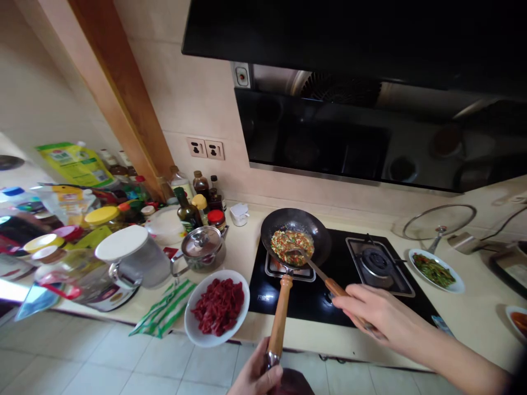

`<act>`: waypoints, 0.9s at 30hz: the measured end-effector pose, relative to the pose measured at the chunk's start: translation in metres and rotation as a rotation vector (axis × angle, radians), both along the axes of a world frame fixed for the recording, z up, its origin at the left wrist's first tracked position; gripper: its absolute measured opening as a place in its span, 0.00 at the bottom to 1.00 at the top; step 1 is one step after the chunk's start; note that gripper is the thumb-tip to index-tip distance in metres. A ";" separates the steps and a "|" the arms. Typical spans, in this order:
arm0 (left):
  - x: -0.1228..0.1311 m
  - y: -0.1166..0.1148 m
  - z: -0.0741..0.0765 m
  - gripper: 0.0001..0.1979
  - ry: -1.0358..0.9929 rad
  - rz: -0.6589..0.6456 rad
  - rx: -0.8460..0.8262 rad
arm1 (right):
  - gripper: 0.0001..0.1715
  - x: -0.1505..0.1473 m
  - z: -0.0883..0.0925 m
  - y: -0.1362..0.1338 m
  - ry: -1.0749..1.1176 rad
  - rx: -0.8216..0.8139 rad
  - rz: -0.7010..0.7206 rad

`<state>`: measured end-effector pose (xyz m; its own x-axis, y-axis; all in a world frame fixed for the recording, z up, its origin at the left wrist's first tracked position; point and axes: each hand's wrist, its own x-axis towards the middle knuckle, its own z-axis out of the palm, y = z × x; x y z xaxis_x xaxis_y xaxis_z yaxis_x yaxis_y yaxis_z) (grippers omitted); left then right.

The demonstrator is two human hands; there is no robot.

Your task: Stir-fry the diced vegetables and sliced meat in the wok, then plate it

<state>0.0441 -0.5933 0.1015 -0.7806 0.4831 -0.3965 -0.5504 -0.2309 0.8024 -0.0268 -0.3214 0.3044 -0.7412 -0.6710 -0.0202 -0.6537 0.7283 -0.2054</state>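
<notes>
A black wok (296,226) sits on the left burner of the stove (341,274), holding chopped red, green and pale food (291,244). My left hand (257,377), at the bottom edge, is closed round the end of the wok's long wooden handle (280,314). My right hand (373,311) is closed on the wooden grip of a metal spatula (310,264), whose blade rests in the food. A white bowl of red meat strips (217,306) stands at the counter's front edge, just left of the wok handle.
A lidded steel pot (201,249), white jug (132,258), sauce bottles (196,200) and jars crowd the left counter. A striped cloth (164,310) lies beside the bowl. Right of the stove are a plate of green vegetables (435,270) and a glass lid (438,220). A range hood (354,82) hangs overhead.
</notes>
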 end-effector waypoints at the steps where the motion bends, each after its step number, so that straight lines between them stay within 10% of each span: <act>1: 0.001 0.000 -0.001 0.40 -0.021 0.011 0.007 | 0.15 0.004 0.000 -0.004 -0.006 0.018 0.000; 7: 0.006 0.001 0.001 0.39 0.072 -0.006 -0.040 | 0.15 -0.049 -0.033 -0.010 0.149 -0.107 -0.180; 15: 0.016 0.000 -0.005 0.49 -0.002 0.088 -0.052 | 0.16 -0.120 -0.042 0.028 -0.084 -0.929 -0.945; 22: 0.016 0.004 -0.013 0.43 0.016 0.203 -0.014 | 0.26 -0.103 -0.099 -0.027 -0.198 -1.193 -0.892; 27: 0.017 0.007 -0.030 0.38 -0.040 0.288 0.069 | 0.28 -0.057 -0.093 0.015 -0.298 -1.104 -0.808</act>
<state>0.0611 -0.5859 0.0715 -0.8739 0.2708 -0.4036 -0.4852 -0.4351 0.7585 -0.0834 -0.3060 0.2112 -0.9868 0.1619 0.0085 0.0329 0.2514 -0.9673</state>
